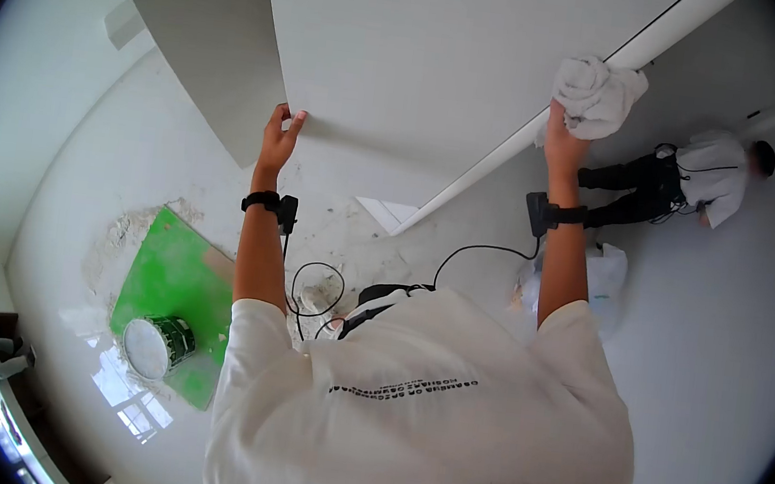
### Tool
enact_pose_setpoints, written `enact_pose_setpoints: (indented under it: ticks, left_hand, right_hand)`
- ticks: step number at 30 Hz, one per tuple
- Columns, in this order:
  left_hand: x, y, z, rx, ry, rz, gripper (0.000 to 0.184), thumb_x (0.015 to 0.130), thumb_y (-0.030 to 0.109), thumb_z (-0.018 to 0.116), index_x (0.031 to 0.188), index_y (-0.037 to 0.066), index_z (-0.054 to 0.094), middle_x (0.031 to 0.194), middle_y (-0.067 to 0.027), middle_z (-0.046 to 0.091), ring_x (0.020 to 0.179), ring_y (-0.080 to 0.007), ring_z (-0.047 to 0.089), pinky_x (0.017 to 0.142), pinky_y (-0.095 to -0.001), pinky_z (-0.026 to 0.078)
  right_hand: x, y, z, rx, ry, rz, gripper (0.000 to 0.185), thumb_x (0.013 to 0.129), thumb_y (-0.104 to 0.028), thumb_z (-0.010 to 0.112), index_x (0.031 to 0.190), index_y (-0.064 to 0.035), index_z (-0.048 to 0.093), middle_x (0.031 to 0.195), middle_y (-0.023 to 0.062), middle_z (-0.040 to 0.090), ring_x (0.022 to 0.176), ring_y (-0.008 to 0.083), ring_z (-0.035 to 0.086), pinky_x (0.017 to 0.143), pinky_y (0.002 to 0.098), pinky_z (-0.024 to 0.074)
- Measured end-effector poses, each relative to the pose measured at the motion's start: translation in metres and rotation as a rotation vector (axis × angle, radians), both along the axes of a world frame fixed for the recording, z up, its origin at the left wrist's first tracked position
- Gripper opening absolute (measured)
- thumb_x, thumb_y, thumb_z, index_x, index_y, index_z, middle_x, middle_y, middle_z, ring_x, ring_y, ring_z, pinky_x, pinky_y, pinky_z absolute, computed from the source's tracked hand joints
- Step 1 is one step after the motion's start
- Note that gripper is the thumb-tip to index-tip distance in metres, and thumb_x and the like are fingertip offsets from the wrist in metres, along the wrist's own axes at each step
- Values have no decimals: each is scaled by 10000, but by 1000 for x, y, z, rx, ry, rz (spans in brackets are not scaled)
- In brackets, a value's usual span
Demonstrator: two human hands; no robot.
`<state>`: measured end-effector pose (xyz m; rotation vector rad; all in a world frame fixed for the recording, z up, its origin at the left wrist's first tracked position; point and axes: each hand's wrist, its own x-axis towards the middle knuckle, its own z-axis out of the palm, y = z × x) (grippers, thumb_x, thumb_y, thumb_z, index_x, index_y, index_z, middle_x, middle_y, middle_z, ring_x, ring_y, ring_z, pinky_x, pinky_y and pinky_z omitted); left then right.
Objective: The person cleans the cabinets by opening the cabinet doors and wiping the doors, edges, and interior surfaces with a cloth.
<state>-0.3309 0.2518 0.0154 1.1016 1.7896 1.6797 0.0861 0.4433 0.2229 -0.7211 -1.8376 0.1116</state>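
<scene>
My right hand [565, 148] is closed on a crumpled white cloth [598, 96]. The cloth lies against a long white trim strip [498, 156] that runs along the right edge of a broad, pale wall-like panel [391, 42]. At the panel's left edge is my left hand [281, 139], thumb and fingers apart and the fingers slightly bent. It touches or nearly touches the corner where a grey side face [197, 29] meets the panel, and no object shows in it. Both wrists wear black straps with small cabled devices.
A green board [170, 265] lies on the dusty floor at left, a paint bucket [156, 347] standing on it. Another person [682, 177] stands at right, near a whitish plastic bag [603, 276]. A black cable [477, 248] hangs between my arms.
</scene>
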Motion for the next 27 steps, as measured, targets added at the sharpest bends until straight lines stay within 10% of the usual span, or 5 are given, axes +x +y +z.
enact_pose_setpoints:
  ticks: [8,11,18,20,27]
  left_hand:
    - [-18,41,51,217,-470,-255,539,871,161,567,1380,4,489,1263,-89,585,1224,-197,491,1086,-327,317]
    - [-42,60,132,629,-813,-386,278,910,195,491,1147,61,545,1106,-55,591,1147,-196,513,1006,-346,386]
    - [-65,99,283,631,-572,-174,413,1026,409,406,1151,49,567,1085,-39,603,1051,-185,563,929,-319,438]
    - [-71,107,300,590,-451,-107,508,1029,465,401,1256,37,556,1154,-52,615,1067,-194,573,927,-324,449]
    - [-84,127,394,703,-192,-94,662,1029,563,351,1347,7,518,1278,-86,592,1176,-204,554,1003,-344,433]
  right_hand:
    - [11,22,-105,-73,-119,-94,396,863,-93,684,1243,-11,607,1263,180,618,1185,352,579,1028,414,449]
    - [16,27,-126,-169,-123,-115,453,862,-92,677,1296,-15,570,1303,193,588,1208,370,556,1043,427,439]
    - [5,-25,-145,-429,44,-84,462,879,-132,697,1294,10,549,1236,197,625,1154,354,598,1010,407,458]
    - [7,-40,-112,-675,164,-10,451,871,-132,717,1273,5,567,1185,180,656,1107,339,631,974,389,481]
    - [10,37,151,369,-10,-40,316,837,-126,768,1102,6,659,1121,131,685,1006,283,664,892,366,501]
